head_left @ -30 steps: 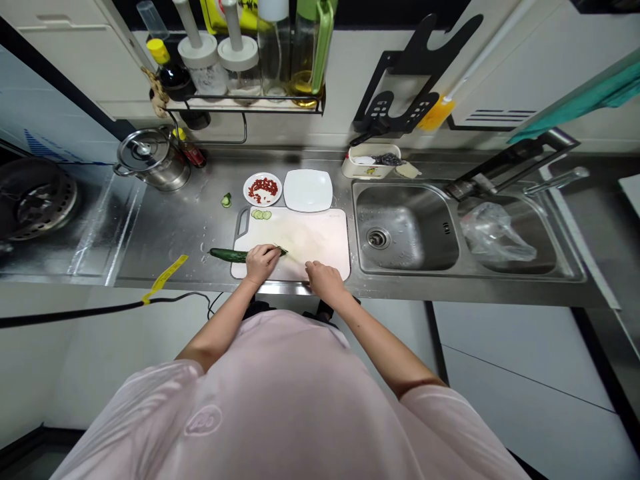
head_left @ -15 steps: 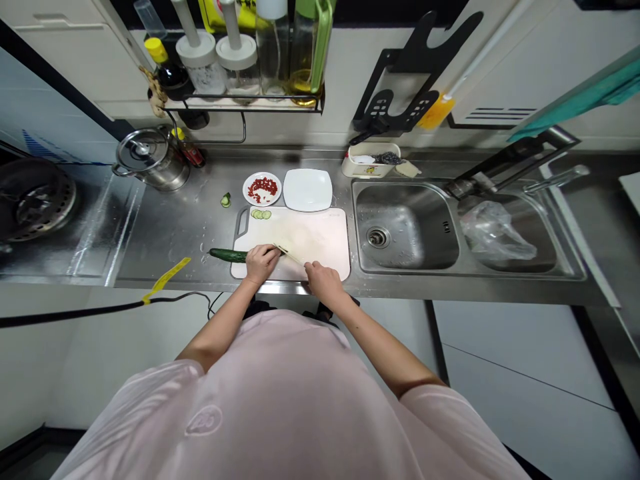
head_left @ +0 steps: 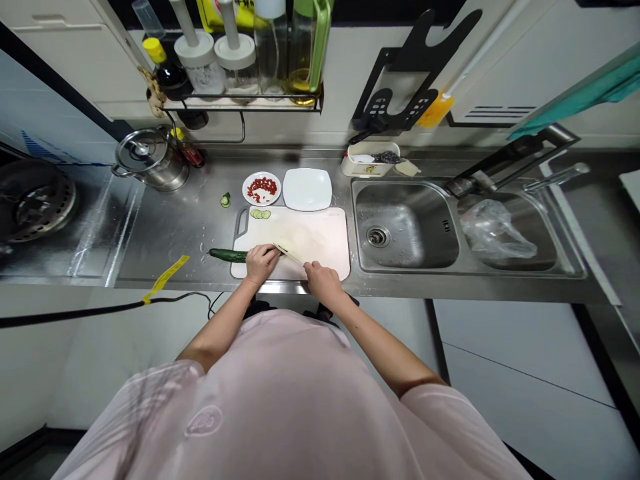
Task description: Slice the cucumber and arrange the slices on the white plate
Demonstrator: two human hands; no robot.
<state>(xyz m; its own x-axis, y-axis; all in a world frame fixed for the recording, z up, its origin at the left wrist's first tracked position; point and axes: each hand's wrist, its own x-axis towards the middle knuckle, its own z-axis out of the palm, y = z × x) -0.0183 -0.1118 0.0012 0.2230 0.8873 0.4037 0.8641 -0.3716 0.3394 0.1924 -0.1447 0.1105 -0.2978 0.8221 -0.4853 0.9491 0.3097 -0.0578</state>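
Note:
My left hand (head_left: 262,264) is closed over the right end of a long green cucumber (head_left: 227,255), whose other end sticks out past the left edge of the white cutting board (head_left: 325,233). My right hand (head_left: 323,280) grips a knife (head_left: 290,253); its thin blade points up and left, against the cucumber's end by my left fingertips. Several pale green slices (head_left: 261,214) lie at the board's upper left. Behind the board stand a small plate (head_left: 247,190) of chopped red pieces and a bare white square plate (head_left: 307,189).
Cucumber scraps (head_left: 225,200) lie left of the small plate. A lidded steel pot (head_left: 150,160) stands at the back left, below a rack (head_left: 250,107) of bottles and jars. Right of the board is a double sink (head_left: 407,272), a plastic bag (head_left: 497,230) in its right basin.

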